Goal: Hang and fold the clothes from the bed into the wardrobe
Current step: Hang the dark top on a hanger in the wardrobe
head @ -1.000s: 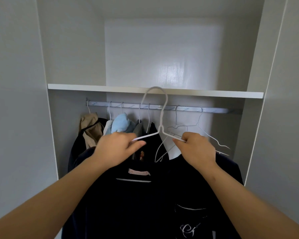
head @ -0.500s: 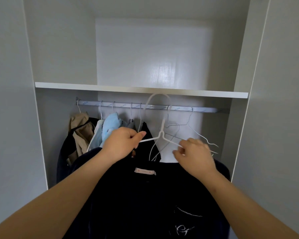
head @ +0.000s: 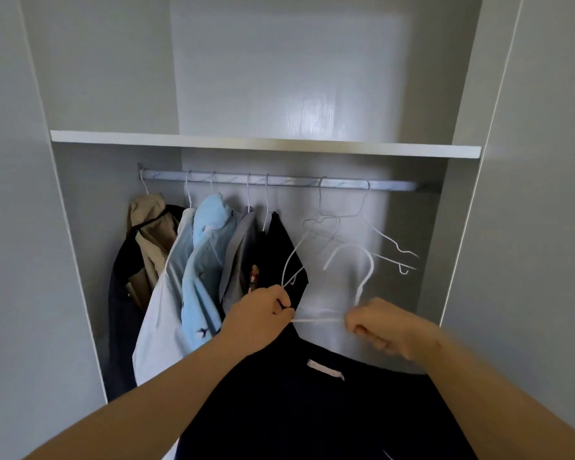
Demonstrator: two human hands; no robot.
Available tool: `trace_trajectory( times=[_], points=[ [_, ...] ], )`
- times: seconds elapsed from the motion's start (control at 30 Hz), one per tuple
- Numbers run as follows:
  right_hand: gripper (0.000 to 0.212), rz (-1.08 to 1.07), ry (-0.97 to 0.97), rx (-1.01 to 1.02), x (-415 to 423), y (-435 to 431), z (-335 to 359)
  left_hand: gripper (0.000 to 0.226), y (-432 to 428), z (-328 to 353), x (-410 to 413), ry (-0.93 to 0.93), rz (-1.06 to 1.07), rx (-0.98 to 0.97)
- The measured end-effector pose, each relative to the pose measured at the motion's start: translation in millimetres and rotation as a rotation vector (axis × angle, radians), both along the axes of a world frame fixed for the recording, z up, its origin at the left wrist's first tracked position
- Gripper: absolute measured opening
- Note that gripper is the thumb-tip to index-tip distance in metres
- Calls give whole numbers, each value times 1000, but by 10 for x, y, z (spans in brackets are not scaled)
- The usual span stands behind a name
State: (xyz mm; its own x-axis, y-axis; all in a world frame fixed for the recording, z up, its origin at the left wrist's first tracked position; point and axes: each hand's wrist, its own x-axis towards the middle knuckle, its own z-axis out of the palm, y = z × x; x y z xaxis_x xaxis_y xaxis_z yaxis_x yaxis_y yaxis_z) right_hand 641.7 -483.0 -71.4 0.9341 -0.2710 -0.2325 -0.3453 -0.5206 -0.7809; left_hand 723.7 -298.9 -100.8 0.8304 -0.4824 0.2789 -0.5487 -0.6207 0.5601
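Gripping a thin white wire hanger [head: 317, 320] by its two shoulders, the left hand [head: 261, 315] and right hand [head: 384, 328] hold it below the silver wardrobe rail [head: 279, 181], above a dark navy garment [head: 312, 403] that seems to hang between the forearms.

White hanger [head: 362, 283] lower and further right, hook now well below the rail [head: 289, 181].

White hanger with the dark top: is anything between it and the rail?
Yes: two empty hangers dangle from the rail right above the white hanger's hook, so it would likely have to thread past them.
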Motion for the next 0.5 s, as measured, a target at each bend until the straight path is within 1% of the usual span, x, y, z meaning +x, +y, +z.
trace_trajectory(
  times=[0.1,0.17,0.23,0.37,0.5],
  points=[
    [30,-84,147,89,-59,-166,-129,7,28,-95,56,113,0,-46],
    [30,-133,192,172,-77,-235,-202,11,28,-125,112,152,10,-94],
    [32,-189,186,287,-73,-261,-258,16,12,-122,161,181,22,-126],
    [34,-244,113,519,-24,-197,-307,15,-51,-105,280,243,44,-154],
    [34,-276,105,604,6,-145,-357,15,-190,-99,532,320,84,-239]
  ],
)
